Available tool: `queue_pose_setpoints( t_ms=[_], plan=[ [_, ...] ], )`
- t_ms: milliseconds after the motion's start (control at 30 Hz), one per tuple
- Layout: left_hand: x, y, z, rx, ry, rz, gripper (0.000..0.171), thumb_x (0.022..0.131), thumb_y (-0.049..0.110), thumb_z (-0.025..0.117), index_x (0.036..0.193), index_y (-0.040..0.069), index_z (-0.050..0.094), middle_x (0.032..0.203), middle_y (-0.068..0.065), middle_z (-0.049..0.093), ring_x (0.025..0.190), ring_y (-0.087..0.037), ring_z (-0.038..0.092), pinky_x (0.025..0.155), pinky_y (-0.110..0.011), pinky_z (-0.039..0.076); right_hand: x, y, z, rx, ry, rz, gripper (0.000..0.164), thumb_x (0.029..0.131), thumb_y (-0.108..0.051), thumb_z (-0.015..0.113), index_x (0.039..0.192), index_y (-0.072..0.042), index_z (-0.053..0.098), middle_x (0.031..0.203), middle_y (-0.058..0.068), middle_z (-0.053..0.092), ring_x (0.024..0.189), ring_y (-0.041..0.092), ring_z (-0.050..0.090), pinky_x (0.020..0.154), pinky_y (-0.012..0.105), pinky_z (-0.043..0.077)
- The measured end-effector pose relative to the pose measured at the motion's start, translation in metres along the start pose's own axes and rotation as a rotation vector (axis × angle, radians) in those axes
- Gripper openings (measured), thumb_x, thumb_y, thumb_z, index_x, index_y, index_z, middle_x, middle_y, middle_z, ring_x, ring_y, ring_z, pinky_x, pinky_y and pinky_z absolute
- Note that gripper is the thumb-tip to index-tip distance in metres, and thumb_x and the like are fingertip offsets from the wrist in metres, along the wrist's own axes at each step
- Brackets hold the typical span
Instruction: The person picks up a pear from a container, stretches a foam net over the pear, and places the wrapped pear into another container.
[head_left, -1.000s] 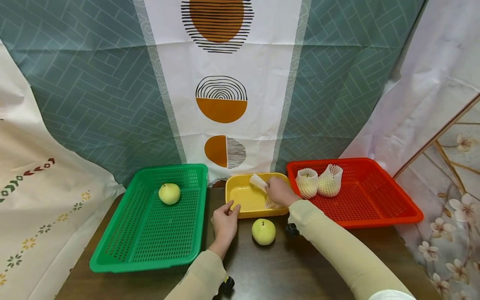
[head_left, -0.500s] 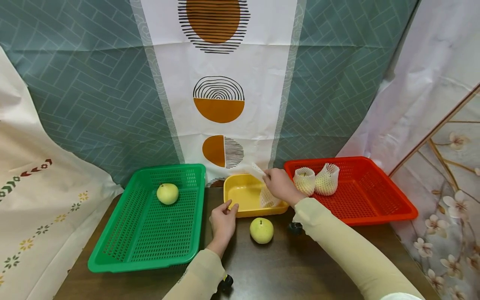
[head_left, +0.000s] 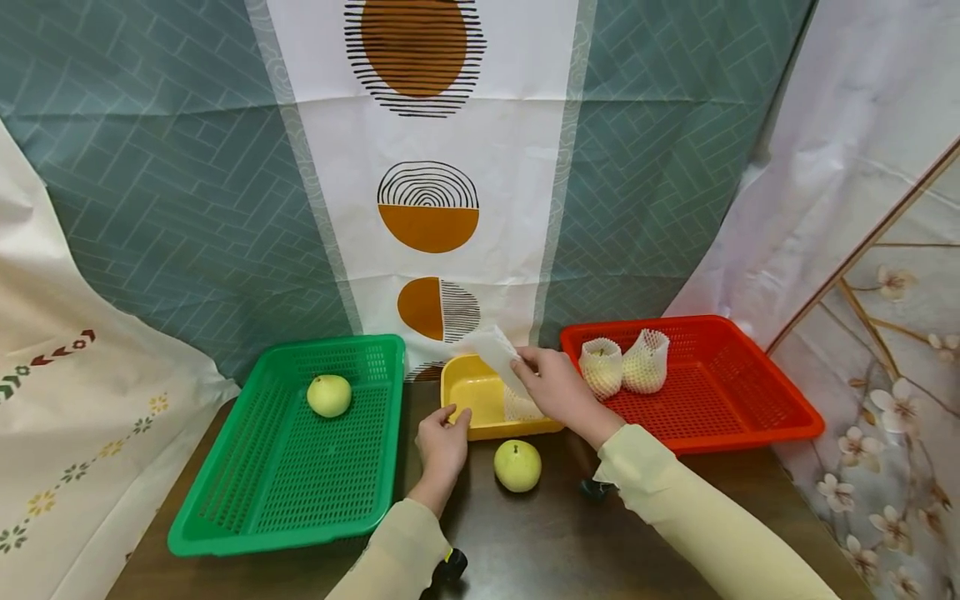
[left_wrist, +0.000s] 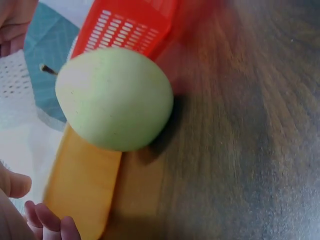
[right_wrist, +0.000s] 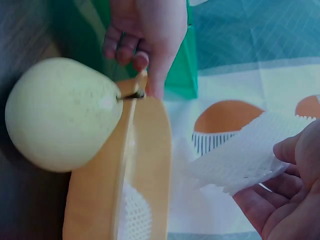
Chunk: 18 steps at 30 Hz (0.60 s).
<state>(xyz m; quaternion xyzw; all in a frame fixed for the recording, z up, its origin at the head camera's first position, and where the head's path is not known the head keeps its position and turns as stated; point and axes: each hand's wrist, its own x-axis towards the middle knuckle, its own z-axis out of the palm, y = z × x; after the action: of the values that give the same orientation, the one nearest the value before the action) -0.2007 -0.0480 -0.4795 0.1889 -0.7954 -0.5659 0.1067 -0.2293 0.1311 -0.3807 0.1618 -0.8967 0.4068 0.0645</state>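
My right hand (head_left: 558, 383) pinches a flattened white foam net sleeve (right_wrist: 245, 155) between thumb and fingers, raised above the yellow tray (head_left: 480, 400). Another foam net (right_wrist: 136, 215) lies inside that tray. At the tray's near left corner, my left hand (head_left: 442, 446) holds the edge with thumb and fingers. A bare yellow-green pear (head_left: 517, 466) stands on the table in front of the tray, stem up, touched by neither hand. The right wrist view shows the left hand (right_wrist: 150, 35) at the tray's end, just beyond the pear (right_wrist: 65, 115).
To the left stands a green basket (head_left: 300, 542) with one bare pear (head_left: 328, 396) in it. A red basket (head_left: 738, 383) on the right holds two pears in foam nets (head_left: 602, 367). Patterned cloth hangs behind the dark wooden table (head_left: 540, 550).
My right hand has lifted the foam net sleeve up out of the yellow tray, leaving another net inside. My left hand has stayed at the tray's corner.
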Motion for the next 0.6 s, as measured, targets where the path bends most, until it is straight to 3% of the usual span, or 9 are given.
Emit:
queue_pose_setpoints(
  t_ms=[100,200,433,600],
  plan=[
    [-0.006,0.009,-0.004,0.003,-0.008,0.007,0.042,0.084,0.035,0.068,0.115,0.006,0.065,0.072,-0.003,0.055,0.063,-0.017,0.049,0.057,-0.025,0.044,-0.007,-0.004,0.001,0.025,0.026,-0.036,0.025,0.094,-0.030,0.055,0.116,-0.023,0.065,0.104,-0.007,0.069,0.087,0.009,0.063,0.075,0.030,0.054],
    [-0.015,0.023,-0.006,-0.035,-0.011,0.072,0.040,0.084,0.039,0.067,0.111,0.009,0.066,0.069,-0.002,0.055,0.060,-0.016,0.050,0.054,-0.026,0.044,-0.012,-0.008,0.003,0.077,0.034,-0.063,0.026,0.094,-0.031,0.055,0.117,-0.021,0.065,0.107,-0.005,0.068,0.091,0.010,0.065,0.079,0.033,0.055],
    [-0.036,0.053,-0.008,-0.122,-0.073,0.366,0.026,0.086,0.038,0.065,0.103,0.019,0.069,0.078,0.002,0.065,0.069,-0.011,0.058,0.061,-0.023,0.050,-0.022,-0.016,0.010,0.145,0.060,-0.086,0.025,0.095,-0.032,0.054,0.114,-0.021,0.065,0.105,-0.006,0.069,0.094,0.009,0.064,0.078,0.032,0.055],
    [-0.038,0.058,-0.009,-0.178,-0.141,0.388,0.027,0.090,0.040,0.060,0.104,0.018,0.068,0.088,0.000,0.069,0.077,-0.015,0.066,0.067,-0.025,0.054,-0.033,-0.018,0.016,0.192,0.000,-0.078,0.027,0.094,-0.042,0.052,0.114,-0.028,0.064,0.103,-0.010,0.067,0.090,0.007,0.063,0.076,0.027,0.055]
  ],
)
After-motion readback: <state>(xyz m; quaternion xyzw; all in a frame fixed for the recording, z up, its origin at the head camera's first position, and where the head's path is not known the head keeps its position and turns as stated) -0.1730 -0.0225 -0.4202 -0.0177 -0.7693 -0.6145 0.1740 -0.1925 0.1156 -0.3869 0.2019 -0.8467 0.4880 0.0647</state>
